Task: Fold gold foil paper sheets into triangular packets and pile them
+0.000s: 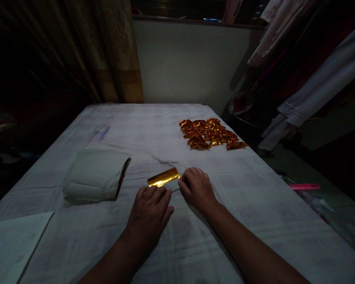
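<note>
A small sheet of gold foil paper [165,176] lies on the cloth in front of me, partly folded, with its shiny face up along the far side and a pale face showing below. My left hand [151,205] rests palm down over its near left edge, fingers lying forward and thumb apart. At the sheet's right end my right hand [197,185] has curled fingers, with thumb and forefinger pinching the edge. A stack of pale-backed foil sheets [91,177] sits to the left. Folded gold foil pieces [208,134] are heaped at the far right.
A checked white cloth [142,122] covers the table. White paper or board [14,244] lies at the near left. A curtain [106,51] hangs behind on the left, clothes [319,79] hang at the right, and a pink handle [304,186] shows beyond the right edge.
</note>
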The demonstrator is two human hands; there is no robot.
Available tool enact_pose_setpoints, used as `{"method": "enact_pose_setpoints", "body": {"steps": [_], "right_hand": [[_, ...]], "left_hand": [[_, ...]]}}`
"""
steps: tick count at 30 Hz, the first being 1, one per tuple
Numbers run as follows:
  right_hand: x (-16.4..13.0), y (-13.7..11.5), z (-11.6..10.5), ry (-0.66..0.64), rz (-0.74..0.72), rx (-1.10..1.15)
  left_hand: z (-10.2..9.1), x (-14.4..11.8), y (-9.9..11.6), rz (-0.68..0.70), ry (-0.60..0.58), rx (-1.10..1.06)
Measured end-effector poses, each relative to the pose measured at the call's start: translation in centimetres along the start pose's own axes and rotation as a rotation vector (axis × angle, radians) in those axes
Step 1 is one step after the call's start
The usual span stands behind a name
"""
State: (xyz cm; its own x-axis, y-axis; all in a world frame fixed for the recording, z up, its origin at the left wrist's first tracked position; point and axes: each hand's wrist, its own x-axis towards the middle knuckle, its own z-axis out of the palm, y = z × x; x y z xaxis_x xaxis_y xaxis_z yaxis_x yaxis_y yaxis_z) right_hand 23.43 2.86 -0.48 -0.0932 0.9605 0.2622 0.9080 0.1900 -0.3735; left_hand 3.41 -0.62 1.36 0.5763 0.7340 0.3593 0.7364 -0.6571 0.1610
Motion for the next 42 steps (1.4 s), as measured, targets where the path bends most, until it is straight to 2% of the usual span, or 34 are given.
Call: {"method": "enact_pose_setpoints", "body": {"steps": [6, 8, 10, 12, 13, 16, 19, 23, 33, 38, 42], "right_hand": [[-0.2, 0.5, 0.1, 0.051, -0.038, 0.011], [-0.6, 0.5, 0.0, 0.095, -0.145, 0.045], [-1.3, 0.3, -0.3, 0.093, -0.313, 0.063], [-2.1, -0.1, -0.7, 0.016, -0.434, 0.035], [-2.5, -0.3, -0.9, -0.040, -0.445, 0.005], [-3.5, -0.6, -1.4, -0.200, -0.381, -0.072], [-4.0, -0.3, -1.8, -0.291, -0.280, -0.106], [-4.3, 0.3, -2.3, -0.311, -0.163, -0.141], [-4.3, -0.1, -2.7, -0.305, -0.142, -0.105], [-4.3, -0.1, -2.7, -0.304, -0.148, -0.099], [-4.3, -0.2, -2.7, -0.288, -0.157, -0.103]], "left_hand": [[0.7, -0.4, -0.1, -0.008, -0.022, 0.074], [0.8, -0.4, 0.0, -0.009, -0.024, 0.091], [0.8, -0.4, 0.0, -0.014, -0.029, 0.099], [0.8, -0.4, 0.1, -0.018, -0.032, 0.104], [0.8, -0.4, 0.1, -0.017, -0.032, 0.107], [0.8, -0.5, 0.1, -0.012, -0.033, 0.114], [0.9, -0.7, 0.1, -0.021, -0.035, 0.108], [0.8, -1.4, -0.2, -0.011, -0.022, 0.122], [-1.6, -4.4, -2.2, 0.086, -0.030, 0.216], [-2.0, -2.6, -0.8, 0.044, -0.015, 0.193], [-0.4, -0.1, 1.1, 0.048, -0.015, 0.162]]}}
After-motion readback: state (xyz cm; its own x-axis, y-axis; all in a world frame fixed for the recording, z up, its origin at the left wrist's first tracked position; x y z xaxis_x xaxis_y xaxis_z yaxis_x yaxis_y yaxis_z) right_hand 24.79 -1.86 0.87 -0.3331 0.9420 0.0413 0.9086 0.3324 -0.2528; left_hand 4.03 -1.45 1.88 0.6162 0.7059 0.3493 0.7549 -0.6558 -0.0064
